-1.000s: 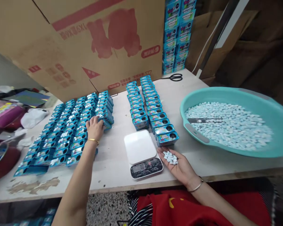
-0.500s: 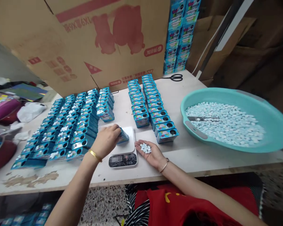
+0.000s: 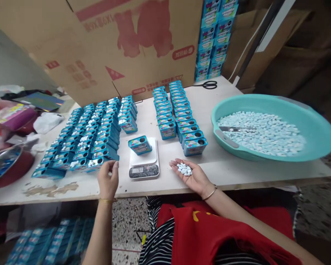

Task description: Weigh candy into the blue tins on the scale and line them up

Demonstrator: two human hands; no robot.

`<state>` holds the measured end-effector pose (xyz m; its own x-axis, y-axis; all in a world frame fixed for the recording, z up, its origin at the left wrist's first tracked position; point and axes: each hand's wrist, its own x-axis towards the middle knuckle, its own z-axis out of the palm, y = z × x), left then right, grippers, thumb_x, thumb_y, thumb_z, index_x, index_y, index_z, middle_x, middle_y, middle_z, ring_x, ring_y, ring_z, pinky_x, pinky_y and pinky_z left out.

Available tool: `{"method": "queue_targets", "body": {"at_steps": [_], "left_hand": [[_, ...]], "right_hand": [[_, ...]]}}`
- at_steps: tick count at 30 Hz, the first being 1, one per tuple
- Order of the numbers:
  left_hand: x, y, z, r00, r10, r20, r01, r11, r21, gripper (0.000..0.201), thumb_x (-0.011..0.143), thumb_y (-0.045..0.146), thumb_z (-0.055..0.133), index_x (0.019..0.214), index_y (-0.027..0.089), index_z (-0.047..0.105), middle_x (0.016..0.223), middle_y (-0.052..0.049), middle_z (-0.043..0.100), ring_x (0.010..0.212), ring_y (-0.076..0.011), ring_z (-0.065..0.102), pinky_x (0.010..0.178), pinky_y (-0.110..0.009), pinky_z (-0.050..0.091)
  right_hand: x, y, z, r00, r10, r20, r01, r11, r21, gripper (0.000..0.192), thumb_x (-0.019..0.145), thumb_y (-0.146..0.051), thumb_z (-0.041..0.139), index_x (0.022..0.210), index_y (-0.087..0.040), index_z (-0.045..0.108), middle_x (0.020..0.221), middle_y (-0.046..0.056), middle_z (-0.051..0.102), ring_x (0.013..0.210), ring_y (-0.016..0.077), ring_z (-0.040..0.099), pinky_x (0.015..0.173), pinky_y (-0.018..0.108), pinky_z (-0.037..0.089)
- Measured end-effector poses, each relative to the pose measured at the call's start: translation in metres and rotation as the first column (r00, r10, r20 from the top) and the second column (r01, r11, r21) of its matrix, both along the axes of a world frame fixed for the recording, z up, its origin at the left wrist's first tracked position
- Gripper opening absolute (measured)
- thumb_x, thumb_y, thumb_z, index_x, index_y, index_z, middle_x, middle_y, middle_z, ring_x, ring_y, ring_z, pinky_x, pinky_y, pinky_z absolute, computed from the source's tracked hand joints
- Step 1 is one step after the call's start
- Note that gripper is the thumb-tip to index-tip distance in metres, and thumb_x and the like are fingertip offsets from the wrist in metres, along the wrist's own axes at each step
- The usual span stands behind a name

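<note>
My left hand (image 3: 108,179) is off the scale, over the table's front edge. Its fingers are loosely curled, thumb apart from the index finger, and nothing shows in it. A blue tin (image 3: 140,145) with a round hole in its top stands on the white kitchen scale (image 3: 151,159), whose display is lit. Palm up, my right hand (image 3: 196,179) cups a small heap of pale blue and white candies (image 3: 184,169), right of the scale. Beyond it, two rows of blue tins (image 3: 194,145) with dark holes stand on the table.
A turquoise basin (image 3: 322,136) of candies, with a metal strip (image 3: 237,129) inside, sits at right. Several rows of tins (image 3: 105,141), many with candies on top, fill the left. Scissors (image 3: 209,85), a cardboard box (image 3: 99,44) and stacked tins (image 3: 206,55) stand behind. A red bowl (image 3: 23,165) is far left.
My left hand has let go of the tin on the scale and drawn back left and toward me. My right hand, still cupping candies, has shifted a little right, away from the scale.
</note>
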<state>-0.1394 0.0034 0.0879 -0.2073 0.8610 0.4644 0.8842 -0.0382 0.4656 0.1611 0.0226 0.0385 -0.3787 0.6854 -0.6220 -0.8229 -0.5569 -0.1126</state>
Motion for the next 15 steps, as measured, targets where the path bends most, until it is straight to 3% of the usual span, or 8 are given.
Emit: {"method": "queue_targets", "body": {"at_steps": [3, 6, 9, 15], "left_hand": [[-0.008, -0.030, -0.057, 0.988, 0.147, 0.040, -0.148, 0.989, 0.013, 0.022, 0.087, 0.035, 0.046, 0.085, 0.016, 0.057, 0.072, -0.003, 0.059, 0.064, -0.0139, 0.054, 0.061, -0.026, 0.044], [-0.004, -0.042, -0.090, 0.976, 0.217, 0.025, -0.218, 0.975, 0.049, 0.025, 0.089, 0.034, 0.042, 0.091, 0.015, 0.057, 0.083, -0.007, 0.059, 0.077, -0.0163, 0.056, 0.071, -0.029, 0.046], [-0.001, -0.042, -0.099, 0.965, 0.262, 0.010, -0.262, 0.962, 0.076, 0.028, 0.090, 0.035, 0.040, 0.097, 0.013, 0.055, 0.087, -0.008, 0.057, 0.080, -0.0161, 0.055, 0.074, -0.029, 0.046], [-0.003, -0.042, -0.093, 0.969, 0.245, -0.030, -0.243, 0.969, 0.038, 0.026, 0.088, 0.034, 0.046, 0.098, 0.013, 0.056, 0.083, -0.005, 0.054, 0.073, -0.0132, 0.052, 0.070, -0.026, 0.045]], "right_hand": [[0.008, -0.009, -0.002, 0.999, 0.026, 0.033, -0.026, 1.000, 0.001, 0.021, 0.087, -0.007, 0.041, 0.095, -0.004, 0.061, 0.094, 0.020, 0.070, 0.097, 0.0230, 0.068, 0.081, 0.031, 0.058], [0.013, -0.011, -0.005, 0.997, 0.053, 0.051, -0.053, 0.999, 0.003, 0.022, 0.087, -0.008, 0.040, 0.096, -0.003, 0.060, 0.093, 0.021, 0.070, 0.098, 0.0233, 0.068, 0.080, 0.031, 0.058], [0.017, -0.008, -0.006, 0.997, 0.049, 0.056, -0.050, 0.999, 0.016, 0.023, 0.087, -0.008, 0.040, 0.098, -0.003, 0.060, 0.093, 0.021, 0.069, 0.097, 0.0235, 0.068, 0.080, 0.031, 0.058], [0.020, 0.010, -0.004, 0.994, 0.080, 0.073, -0.083, 0.996, 0.040, 0.023, 0.088, -0.009, 0.040, 0.100, -0.005, 0.059, 0.094, 0.019, 0.070, 0.096, 0.0221, 0.068, 0.079, 0.032, 0.059]]}}
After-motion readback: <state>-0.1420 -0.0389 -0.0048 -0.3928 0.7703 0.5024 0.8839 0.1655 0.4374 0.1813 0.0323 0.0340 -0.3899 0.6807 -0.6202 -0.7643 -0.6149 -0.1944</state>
